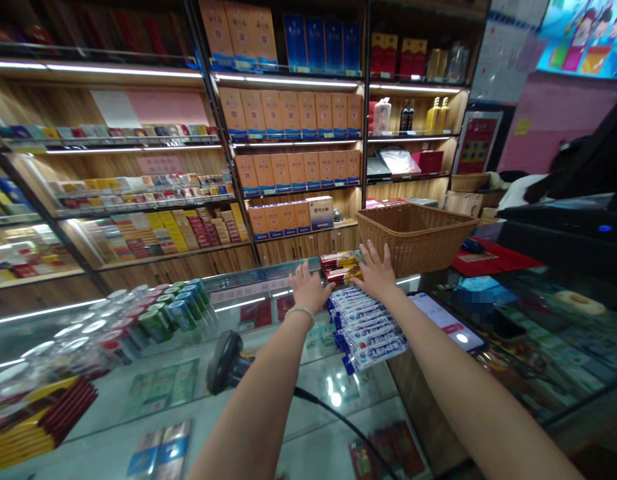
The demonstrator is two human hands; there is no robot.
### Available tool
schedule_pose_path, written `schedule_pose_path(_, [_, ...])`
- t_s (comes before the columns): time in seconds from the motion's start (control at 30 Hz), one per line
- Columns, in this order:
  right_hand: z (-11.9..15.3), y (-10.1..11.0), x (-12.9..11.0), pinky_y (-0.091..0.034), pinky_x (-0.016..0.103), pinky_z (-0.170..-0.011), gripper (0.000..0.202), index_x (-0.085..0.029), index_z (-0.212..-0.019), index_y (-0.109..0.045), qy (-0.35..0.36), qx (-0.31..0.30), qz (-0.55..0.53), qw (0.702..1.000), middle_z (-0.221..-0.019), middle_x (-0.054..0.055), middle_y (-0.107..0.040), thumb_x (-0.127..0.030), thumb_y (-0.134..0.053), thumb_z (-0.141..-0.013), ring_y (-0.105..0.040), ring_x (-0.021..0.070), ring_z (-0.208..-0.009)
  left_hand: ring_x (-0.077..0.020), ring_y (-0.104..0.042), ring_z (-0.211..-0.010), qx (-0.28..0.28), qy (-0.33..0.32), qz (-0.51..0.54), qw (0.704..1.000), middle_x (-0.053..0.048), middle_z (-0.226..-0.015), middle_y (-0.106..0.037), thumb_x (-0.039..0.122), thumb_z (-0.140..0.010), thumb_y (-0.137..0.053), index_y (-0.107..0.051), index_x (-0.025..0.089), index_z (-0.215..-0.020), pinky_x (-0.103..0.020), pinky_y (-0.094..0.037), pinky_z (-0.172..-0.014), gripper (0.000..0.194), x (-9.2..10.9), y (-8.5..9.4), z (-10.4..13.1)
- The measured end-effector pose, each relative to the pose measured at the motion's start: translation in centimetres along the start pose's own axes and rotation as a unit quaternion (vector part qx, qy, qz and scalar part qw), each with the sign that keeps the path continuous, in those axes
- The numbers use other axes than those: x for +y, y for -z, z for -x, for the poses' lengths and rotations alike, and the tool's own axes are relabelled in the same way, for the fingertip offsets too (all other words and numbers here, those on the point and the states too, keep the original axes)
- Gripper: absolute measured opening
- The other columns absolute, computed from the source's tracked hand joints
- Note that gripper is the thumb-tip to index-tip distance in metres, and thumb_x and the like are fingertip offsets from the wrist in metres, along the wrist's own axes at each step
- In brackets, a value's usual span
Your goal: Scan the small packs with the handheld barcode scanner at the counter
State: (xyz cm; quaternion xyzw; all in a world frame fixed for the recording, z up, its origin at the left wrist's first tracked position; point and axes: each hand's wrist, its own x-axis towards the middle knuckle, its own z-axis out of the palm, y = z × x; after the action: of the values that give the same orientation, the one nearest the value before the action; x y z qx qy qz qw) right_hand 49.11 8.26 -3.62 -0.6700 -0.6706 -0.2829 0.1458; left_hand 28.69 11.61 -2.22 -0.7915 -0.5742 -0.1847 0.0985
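Both my hands reach forward over a glass counter. My left hand, with a bracelet at the wrist, has its fingers spread at the left side of some red and yellow packets. My right hand is spread at the right edge of the same packets, just in front of the wicker basket. Neither hand has anything in its grip. Below them lies a row of blue and white wrapped sticks, partly under my right wrist.
A black scanner with a cable lies by my left forearm. Rows of cans and jars stand left, with yellow and red packets nearer. A phone lies right; shelves of boxes rise behind.
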Motion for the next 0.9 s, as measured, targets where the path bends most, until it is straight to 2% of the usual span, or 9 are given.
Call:
schedule_pose_path(0.37, [-0.1,-0.8,0.1,0.013,0.068,-0.127,0.055,-0.012,-0.126,-0.075,0.001,-0.025,0.016,1.0,-0.173,0.015,-0.029,-0.054,-0.052,-0.1,-0.009,0.0355,-0.163,-0.0362,-0.028,-0.157,-0.03,-0.021,0.002,0.999,-0.015,-0.17,-0.033,0.061,-0.094,-0.059,-0.073,0.027,-0.126,-0.064,-0.023,-0.124,0.049,0.1,-0.2,-0.5])
schedule_pose_path(0.57, [-0.2,-1.4,0.4,0.015,0.067,-0.127,0.056,-0.015,-0.125,-0.076,0.006,-0.041,0.0,0.999,-0.172,0.012,-0.031,-0.056,-0.046,-0.102,-0.009,0.0354,-0.163,-0.0366,-0.026,-0.157,-0.044,-0.034,0.01,0.998,-0.014,-0.169,-0.036,0.059,-0.094,-0.059,-0.076,0.029,-0.121,-0.065,-0.021,-0.125,0.044,0.4,-0.1,-0.9])
schedule_pose_path(0.9, [-0.4,-1.0,0.2,0.011,0.07,-0.127,0.039,-0.018,-0.123,-0.078,0.016,-0.035,-0.01,0.999,-0.173,0.011,-0.029,-0.039,-0.056,-0.099,-0.01,0.0349,-0.163,-0.0406,-0.023,-0.158,-0.055,-0.024,0.042,0.997,-0.012,-0.168,-0.04,0.055,-0.09,-0.064,-0.081,0.029,-0.115,-0.069,-0.02,-0.124,0.039,0.7,0.0,-1.3])
